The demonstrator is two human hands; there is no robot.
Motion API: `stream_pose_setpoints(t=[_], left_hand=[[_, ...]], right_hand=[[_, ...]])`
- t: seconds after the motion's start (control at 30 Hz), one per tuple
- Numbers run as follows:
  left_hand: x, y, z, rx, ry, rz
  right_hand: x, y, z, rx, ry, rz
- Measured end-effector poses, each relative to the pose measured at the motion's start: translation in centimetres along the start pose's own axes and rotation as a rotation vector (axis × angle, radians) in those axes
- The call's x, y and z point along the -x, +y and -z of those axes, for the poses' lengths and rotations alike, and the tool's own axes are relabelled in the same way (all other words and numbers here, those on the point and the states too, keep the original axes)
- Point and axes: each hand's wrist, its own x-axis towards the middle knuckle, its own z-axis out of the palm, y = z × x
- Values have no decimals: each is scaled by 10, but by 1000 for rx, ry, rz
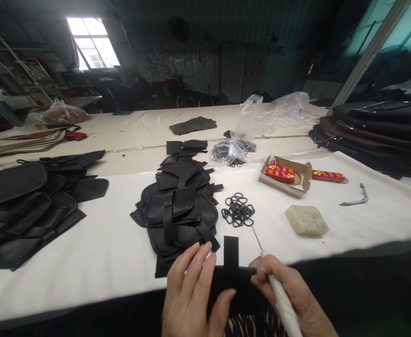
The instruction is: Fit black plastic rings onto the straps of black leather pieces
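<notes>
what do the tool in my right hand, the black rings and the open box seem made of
Tool: thin grey shaft, probably metal; white handle, perhaps tape-wrapped, showing slanting creases.
Black rings: smooth, uniformly dark, so coated metal or plastic.
Open box: likely cardboard, matte brown with thin walls.

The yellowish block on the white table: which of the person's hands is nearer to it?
Right. The right hand, gripping a white-handled tool, is just nearer the person from the block; the left hand is farther left.
</notes>
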Motion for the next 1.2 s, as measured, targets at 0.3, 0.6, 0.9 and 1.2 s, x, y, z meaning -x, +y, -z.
stream_pose_setpoints(t=[0.3,0.6,0.9,1.2], left_hand=[[-26,-18,-31,35,-205,-12],[-35,-25,-45,-102,-417,151],[-37,-40,-57,31,-433,508],[-46,-33,-53,19,-450,482]], right_hand=[[-16,12,-7,79,85,-30],[-59,33,11,469,405,-111],[-82,54,4,667,360,-44],[-78,43,10,591,323,-98]])
